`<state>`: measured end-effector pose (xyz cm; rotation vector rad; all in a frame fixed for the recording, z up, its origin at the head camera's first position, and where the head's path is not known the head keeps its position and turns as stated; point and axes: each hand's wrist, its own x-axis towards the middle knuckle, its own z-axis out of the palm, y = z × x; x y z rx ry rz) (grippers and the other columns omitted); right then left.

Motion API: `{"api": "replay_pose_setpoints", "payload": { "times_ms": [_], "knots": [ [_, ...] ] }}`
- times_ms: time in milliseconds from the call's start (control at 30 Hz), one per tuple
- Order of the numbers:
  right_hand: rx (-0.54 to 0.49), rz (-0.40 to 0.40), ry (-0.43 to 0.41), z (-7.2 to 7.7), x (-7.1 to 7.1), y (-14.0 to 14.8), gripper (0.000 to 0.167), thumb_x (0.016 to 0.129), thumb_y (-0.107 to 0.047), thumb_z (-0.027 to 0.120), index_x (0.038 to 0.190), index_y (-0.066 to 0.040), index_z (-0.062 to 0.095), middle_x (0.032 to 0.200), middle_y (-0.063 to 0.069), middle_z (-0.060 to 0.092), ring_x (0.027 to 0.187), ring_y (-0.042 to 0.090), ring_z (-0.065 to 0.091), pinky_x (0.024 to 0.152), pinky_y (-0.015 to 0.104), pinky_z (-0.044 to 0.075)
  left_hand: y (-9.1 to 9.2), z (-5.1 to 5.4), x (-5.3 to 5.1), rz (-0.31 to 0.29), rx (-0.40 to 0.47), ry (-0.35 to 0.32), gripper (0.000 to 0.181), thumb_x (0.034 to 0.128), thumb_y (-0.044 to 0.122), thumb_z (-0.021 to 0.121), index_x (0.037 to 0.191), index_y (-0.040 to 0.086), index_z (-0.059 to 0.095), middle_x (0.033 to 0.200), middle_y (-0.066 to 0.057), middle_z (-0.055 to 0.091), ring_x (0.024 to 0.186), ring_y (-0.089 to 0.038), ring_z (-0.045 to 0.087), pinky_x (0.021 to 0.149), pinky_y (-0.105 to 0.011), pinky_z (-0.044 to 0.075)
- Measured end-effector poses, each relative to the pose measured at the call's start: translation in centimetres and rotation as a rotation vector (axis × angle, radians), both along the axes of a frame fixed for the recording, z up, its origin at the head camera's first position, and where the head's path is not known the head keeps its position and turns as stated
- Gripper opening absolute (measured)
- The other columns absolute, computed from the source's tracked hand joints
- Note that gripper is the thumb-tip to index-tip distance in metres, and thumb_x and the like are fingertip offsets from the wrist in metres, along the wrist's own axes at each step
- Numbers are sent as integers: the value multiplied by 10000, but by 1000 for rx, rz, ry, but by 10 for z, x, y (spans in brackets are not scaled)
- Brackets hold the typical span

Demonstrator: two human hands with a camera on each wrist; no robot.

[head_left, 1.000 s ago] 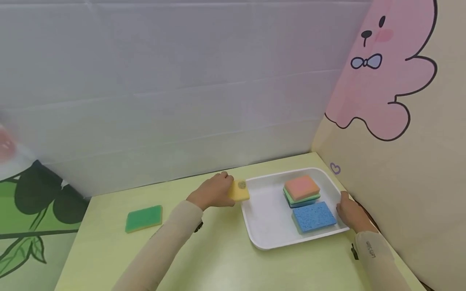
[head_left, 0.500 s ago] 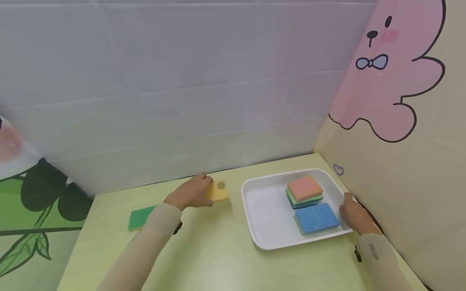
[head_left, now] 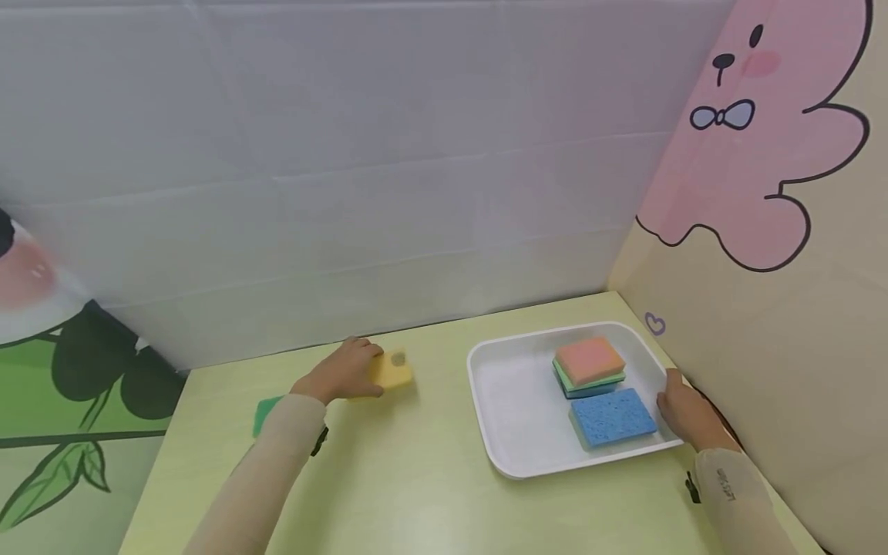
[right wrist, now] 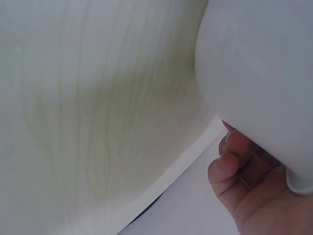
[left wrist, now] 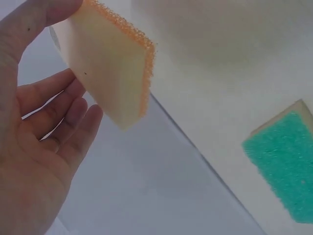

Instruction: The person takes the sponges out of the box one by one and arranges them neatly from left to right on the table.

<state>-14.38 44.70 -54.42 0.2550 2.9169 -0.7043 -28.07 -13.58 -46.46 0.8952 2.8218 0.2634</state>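
Observation:
Between thumb and fingers, my left hand (head_left: 343, 371) holds a yellow sponge (head_left: 391, 371) above the left half of the table. In the left wrist view that sponge (left wrist: 105, 63) shows a rough orange layer along its edge, pinched by the left hand (left wrist: 44, 127). A green sponge (head_left: 265, 414) lies partly hidden behind the left forearm. My right hand (head_left: 690, 408) grips the right rim of a white tray (head_left: 513, 416); the right wrist view shows the fingers of this hand (right wrist: 254, 186) curled at the tray's outer side (right wrist: 264, 83).
Inside the tray, on its right side, are a stack of sponges with a pink-orange one (head_left: 590, 361) on top and a blue sponge (head_left: 613, 418) in front of it. A pale wall (head_left: 347, 193) stands behind the table (head_left: 416, 493), another along its right side.
My left hand has carried the yellow sponge leftward, away from the tray's left edge, and its forearm now covers much of the green sponge. The right hand keeps its grip on the tray.

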Motion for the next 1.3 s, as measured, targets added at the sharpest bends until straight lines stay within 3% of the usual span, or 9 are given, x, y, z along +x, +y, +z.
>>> {"api": "replay_pose_setpoints", "payload": {
  "times_ms": [133,433,533,767,1300],
  "knots": [
    [-1,-3,-5,0,1,-1,405,1011,-97,342,1318,125,196,1057,413,524,834,415,600,656,564,493,-6,-7,-1,8,11,-17,653,762,295,817,1282,-37,600,1252,-194,591,1205,-420,475,1012,-517,401],
    [-40,-41,-34,0,0,-1,436,1039,-141,342,1357,114,186,1150,425,494,904,428,599,691,566,499,-16,-34,-2,17,-19,-37,629,776,259,829,1286,-27,598,1242,-184,591,1151,-393,502,981,-506,431],
    [-2,-18,-21,-2,0,-1,434,1030,-115,366,1343,131,194,1134,430,502,896,428,606,692,565,501,-18,-40,-3,24,-32,-39,624,776,254,834,1283,-22,598,1220,-181,596,1121,-387,513,958,-508,445],
    [39,-11,-19,-4,-2,0,464,1025,-105,384,1352,155,182,1146,445,493,933,460,608,737,600,494,-22,-47,-3,34,-51,-30,616,761,255,841,1260,-22,609,1191,-183,602,1083,-383,524,921,-506,467],
    [26,11,2,-3,2,3,424,1016,-88,377,1324,153,213,1118,450,507,898,451,617,683,581,504,-34,-54,8,71,-50,-56,646,771,263,861,1276,-24,578,1207,-191,579,1094,-409,512,915,-535,469]
  ]
}}
